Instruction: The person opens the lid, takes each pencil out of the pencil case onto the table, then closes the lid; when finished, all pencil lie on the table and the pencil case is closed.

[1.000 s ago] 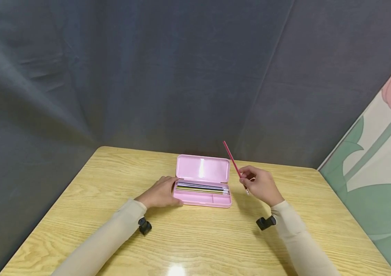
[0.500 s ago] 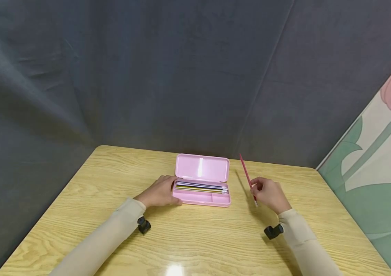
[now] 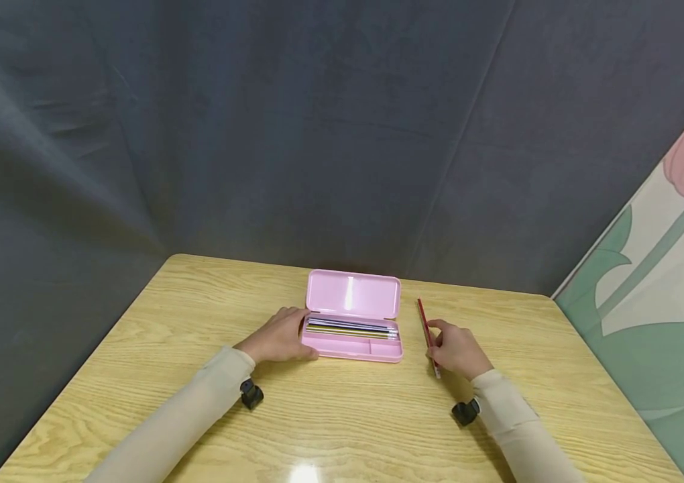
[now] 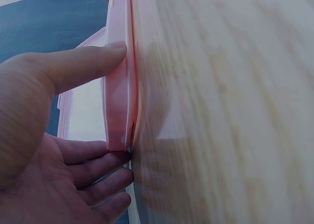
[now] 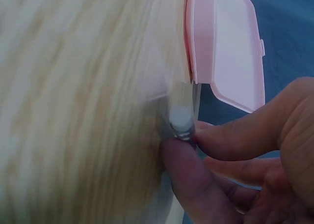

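Note:
A pink pencil case [image 3: 342, 345] lies on the table with its lid [image 3: 332, 295] raised at the back. Several pencils [image 3: 351, 329] rest side by side in its rear compartment, eraser ends to the right. My left hand [image 3: 281, 337] holds the case's left end. In the left wrist view the thumb [image 4: 93, 64] presses the front wall while the other fingers lie along the end. To the right of the case, my right hand [image 3: 459, 347] pinches a red pencil [image 3: 423, 315] between thumb and fingers, low over the table. Its white eraser [image 5: 180, 117] faces the right wrist camera.
The wooden table [image 3: 342, 416] ends at a dark grey curtain [image 3: 342, 147] behind the case. A flower-patterned cloth [image 3: 668, 322] hangs at the right. The case's front tray has a small divided section [image 3: 385, 347] at its right.
My right hand has moved right, away from the case, then down toward the table, with the red pencil swinging from raised to lying low. The left hand and the case have stayed put.

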{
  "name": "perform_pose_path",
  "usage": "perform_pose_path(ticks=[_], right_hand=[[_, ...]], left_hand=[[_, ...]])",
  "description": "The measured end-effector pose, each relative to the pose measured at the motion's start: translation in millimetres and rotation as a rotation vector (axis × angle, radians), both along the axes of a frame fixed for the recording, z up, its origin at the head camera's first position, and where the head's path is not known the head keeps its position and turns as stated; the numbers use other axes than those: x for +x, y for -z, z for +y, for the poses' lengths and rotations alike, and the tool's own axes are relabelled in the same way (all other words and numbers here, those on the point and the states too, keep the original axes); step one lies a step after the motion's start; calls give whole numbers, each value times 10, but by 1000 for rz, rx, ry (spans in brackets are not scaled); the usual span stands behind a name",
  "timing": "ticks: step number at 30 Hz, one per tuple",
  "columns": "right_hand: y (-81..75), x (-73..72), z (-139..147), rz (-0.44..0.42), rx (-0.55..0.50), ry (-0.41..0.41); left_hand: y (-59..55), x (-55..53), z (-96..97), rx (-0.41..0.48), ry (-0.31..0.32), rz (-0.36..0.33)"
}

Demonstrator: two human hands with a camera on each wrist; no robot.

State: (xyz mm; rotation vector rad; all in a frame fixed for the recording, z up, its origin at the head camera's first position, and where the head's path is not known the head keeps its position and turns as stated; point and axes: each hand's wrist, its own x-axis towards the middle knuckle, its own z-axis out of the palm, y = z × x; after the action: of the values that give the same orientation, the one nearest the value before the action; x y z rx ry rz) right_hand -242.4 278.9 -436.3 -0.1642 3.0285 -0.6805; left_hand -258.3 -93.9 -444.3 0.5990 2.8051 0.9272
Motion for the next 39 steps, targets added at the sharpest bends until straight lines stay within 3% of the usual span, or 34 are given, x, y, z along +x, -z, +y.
perform_pose_path(ticks=[9,21,25,33,35,39], right_hand=[[-5,-33,-59,-29,16,-42],[-53,-35,-148,-55,32,-12],[-106,-50,-81,53,9,-32],[-239,-155,-57,466,-135,-80],[-255,-183,-99,503,-177,-119],[-261,-223,-213,498,-234,-198]], left_hand=[[-23,-10,-19,1,-4,-6],[-3,-24,-7,14,9,15],[-7,-25,-6,23,13,19],[-9,-46,-25,4,1,14],[-10,-43,-25,2,-2,11],[-30,-14,-19,1,-1,0]])
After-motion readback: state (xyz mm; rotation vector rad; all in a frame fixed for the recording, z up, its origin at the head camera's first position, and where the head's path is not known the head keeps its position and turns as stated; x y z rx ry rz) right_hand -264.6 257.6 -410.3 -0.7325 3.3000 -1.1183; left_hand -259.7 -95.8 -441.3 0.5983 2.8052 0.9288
